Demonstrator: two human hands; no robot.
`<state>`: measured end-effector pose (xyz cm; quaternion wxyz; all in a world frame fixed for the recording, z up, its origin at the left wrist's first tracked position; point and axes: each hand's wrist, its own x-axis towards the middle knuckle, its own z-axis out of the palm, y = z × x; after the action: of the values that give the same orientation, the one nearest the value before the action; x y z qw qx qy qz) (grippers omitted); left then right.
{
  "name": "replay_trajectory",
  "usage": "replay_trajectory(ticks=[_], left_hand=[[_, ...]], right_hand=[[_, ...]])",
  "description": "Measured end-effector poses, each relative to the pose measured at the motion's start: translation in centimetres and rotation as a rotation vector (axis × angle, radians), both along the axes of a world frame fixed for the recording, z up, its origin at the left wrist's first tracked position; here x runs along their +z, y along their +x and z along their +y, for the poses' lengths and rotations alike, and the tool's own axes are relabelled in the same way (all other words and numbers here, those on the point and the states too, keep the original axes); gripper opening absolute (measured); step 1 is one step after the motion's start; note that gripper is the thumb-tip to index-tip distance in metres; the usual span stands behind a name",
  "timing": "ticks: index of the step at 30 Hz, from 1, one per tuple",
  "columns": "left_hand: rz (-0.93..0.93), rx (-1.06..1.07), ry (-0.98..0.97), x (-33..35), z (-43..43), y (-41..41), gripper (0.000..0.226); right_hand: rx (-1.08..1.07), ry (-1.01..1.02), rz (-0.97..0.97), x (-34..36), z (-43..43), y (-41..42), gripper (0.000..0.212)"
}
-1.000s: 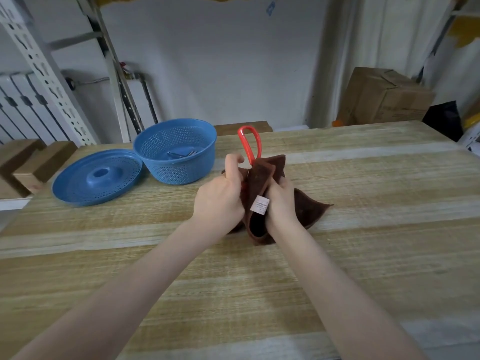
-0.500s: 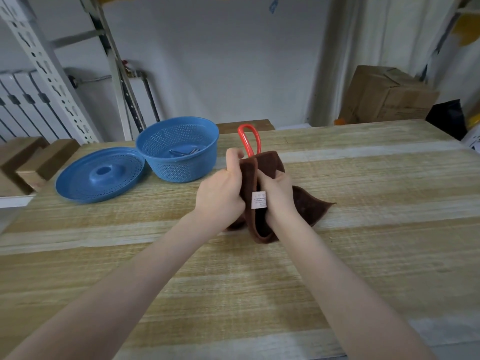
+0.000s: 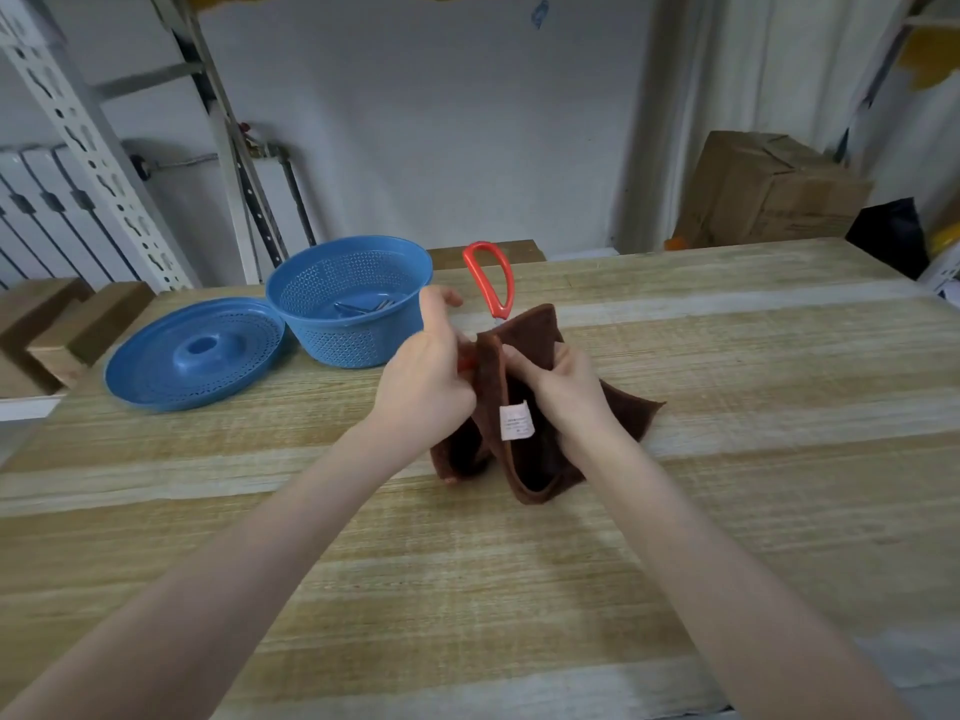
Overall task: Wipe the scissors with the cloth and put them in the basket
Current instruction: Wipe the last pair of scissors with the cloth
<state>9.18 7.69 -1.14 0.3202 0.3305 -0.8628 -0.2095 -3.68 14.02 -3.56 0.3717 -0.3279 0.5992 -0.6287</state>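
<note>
Red-handled scissors point(image 3: 489, 281) stand upright over the middle of the wooden table point(image 3: 727, 356), one handle loop sticking out above a dark brown cloth point(image 3: 535, 335). The blades are hidden inside the cloth. My left hand point(image 3: 426, 376) grips the other red handle at the cloth's left edge. My right hand point(image 3: 563, 392) holds the cloth wrapped round the blades; a white label shows on it. The blue basket point(image 3: 384, 345) stands to the left behind my hands, with metal utensils inside.
A round blue perforated lid point(image 3: 195, 353) lies left of the basket. Wooden blocks point(image 3: 78, 324) sit beyond the table's left edge. A metal rack upright point(image 3: 93, 148) rises at the back left, and a cardboard box point(image 3: 769, 189) stands behind the table's far right.
The cloth has slid a little down the scissors, so more of the red handle loop shows. Both hands stay in about the same place.
</note>
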Motion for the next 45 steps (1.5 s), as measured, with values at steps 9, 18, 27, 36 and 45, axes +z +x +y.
replay_trajectory(ticks=[9, 18, 27, 36, 45], left_hand=[[0.05, 0.126, -0.019, 0.9, -1.5, 0.7, 0.05], [0.031, 0.107, -0.147, 1.0, -0.9, 1.6, 0.047], [-0.047, 0.002, -0.143, 0.2, -0.6, 1.5, 0.056], [-0.083, -0.032, -0.109, -0.3, 1.1, 1.1, 0.055], [-0.121, -0.008, -0.115, -0.6, 2.2, 0.7, 0.051]], right_hand=[[0.0, -0.016, -0.107, -1.8, 2.0, -0.9, 0.017], [-0.144, 0.006, -0.073, -1.1, 1.4, -1.2, 0.019], [-0.302, -0.09, -0.238, -0.3, 1.2, 0.2, 0.046], [-0.103, -0.09, -0.257, 0.2, -0.2, 2.4, 0.016], [-0.187, -0.028, -0.381, 1.0, -0.5, 1.8, 0.017]])
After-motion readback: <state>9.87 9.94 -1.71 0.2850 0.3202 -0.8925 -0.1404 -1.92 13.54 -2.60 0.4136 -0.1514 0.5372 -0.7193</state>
